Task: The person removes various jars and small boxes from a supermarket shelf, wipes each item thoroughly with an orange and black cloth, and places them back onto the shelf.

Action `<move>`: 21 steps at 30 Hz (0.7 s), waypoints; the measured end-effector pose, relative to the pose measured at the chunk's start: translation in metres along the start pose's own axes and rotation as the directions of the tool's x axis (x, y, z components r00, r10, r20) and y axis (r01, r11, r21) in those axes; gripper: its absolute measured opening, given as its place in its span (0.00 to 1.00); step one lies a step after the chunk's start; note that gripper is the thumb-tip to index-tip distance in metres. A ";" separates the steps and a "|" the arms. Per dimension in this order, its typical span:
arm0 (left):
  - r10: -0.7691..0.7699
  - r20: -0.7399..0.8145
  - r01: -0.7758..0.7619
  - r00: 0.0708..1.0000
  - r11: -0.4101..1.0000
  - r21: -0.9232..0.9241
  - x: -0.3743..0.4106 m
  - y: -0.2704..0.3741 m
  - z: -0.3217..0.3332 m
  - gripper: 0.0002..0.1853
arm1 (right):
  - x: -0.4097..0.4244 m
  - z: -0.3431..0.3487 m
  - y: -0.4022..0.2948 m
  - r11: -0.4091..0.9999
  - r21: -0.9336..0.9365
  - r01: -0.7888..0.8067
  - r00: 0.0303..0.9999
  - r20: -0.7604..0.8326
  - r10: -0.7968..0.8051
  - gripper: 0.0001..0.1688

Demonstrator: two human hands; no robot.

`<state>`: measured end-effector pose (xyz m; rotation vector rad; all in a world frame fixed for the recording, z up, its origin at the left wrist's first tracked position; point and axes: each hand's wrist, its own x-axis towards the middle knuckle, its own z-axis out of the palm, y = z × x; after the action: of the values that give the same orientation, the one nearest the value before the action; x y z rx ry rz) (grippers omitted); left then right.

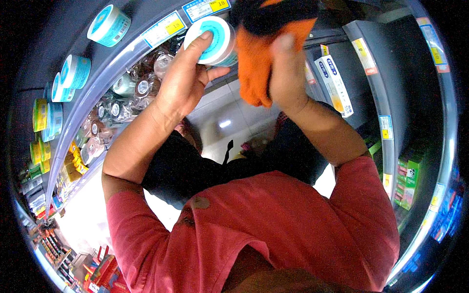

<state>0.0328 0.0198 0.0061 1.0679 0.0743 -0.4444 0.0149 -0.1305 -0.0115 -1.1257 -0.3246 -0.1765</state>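
Observation:
My left hand (185, 78) grips a round white tub (220, 38) with a light-blue lid label, the thumb pressed on its lid. In my right hand (289, 75) is a bunched orange and black cloth (254, 66), blurred and hanging down close to the tub's right side. Whether the cloth touches the tub I cannot tell. Similar white and blue tubs, one standing alone (109, 25) and a pair (75, 71), sit on the dark shelf to the left.
Price tags (165, 29) line the clear shelf edge. Below it lie several plastic-wrapped bottles (143, 88). A white box (334, 86) bearing writing is on the right shelving, with green packs (408, 183) farther along. Tiled floor (227, 106) shows between my arms.

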 end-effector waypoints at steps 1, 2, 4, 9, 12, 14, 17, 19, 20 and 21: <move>-0.005 0.007 0.005 1.000 1.000 -0.017 0.001 -0.002 0.001 0.19 | 0.001 0.000 -0.002 0.936 -0.289 0.200 0.978 0.121 -0.171 0.33; 0.031 0.078 -0.031 0.997 1.000 -0.003 -0.006 -0.002 0.003 0.18 | 0.002 0.001 -0.003 0.714 -0.560 0.419 0.908 0.246 -0.340 0.38; 0.037 0.167 -0.023 0.985 0.997 -0.080 -0.012 -0.006 0.002 0.18 | 0.007 -0.003 -0.005 0.453 -0.683 0.573 0.802 0.353 -0.482 0.43; -0.068 0.160 0.041 0.985 0.985 0.167 -0.025 -0.001 -0.001 0.27 | 0.009 -0.005 0.001 0.973 -0.220 0.070 0.996 0.062 -0.058 0.23; 0.125 0.123 -0.166 0.985 0.893 0.418 -0.024 -0.005 0.004 0.34 | 0.009 -0.007 -0.007 0.959 -0.018 -0.282 0.959 0.025 0.282 0.25; 0.194 0.164 -0.252 0.967 0.801 0.542 -0.024 -0.002 0.004 0.36 | 0.009 -0.006 -0.004 0.911 0.080 -0.404 0.915 0.012 0.404 0.27; 0.387 0.209 -0.410 0.898 0.564 0.717 -0.022 0.002 0.007 0.38 | 0.011 -0.005 0.003 0.835 0.251 -0.490 0.872 0.129 0.473 0.27; 0.529 0.328 -0.520 0.782 0.264 0.812 -0.014 0.001 -0.001 0.39 | 0.008 0.000 0.007 0.770 0.378 -0.514 0.855 0.151 0.497 0.26; 0.495 0.316 -0.489 0.809 0.271 0.829 -0.015 0.006 -0.001 0.41 | 0.007 0.000 0.009 0.731 0.438 -0.523 0.846 0.164 0.507 0.26; 0.469 0.323 -0.474 0.822 0.250 0.844 -0.017 0.008 -0.002 0.41 | 0.006 -0.001 0.012 0.736 0.408 -0.540 0.838 0.181 0.514 0.25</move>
<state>0.0206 0.0303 0.0164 2.1133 -0.5853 0.1563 0.0239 -0.1261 -0.0197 -0.7226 -0.0713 0.4267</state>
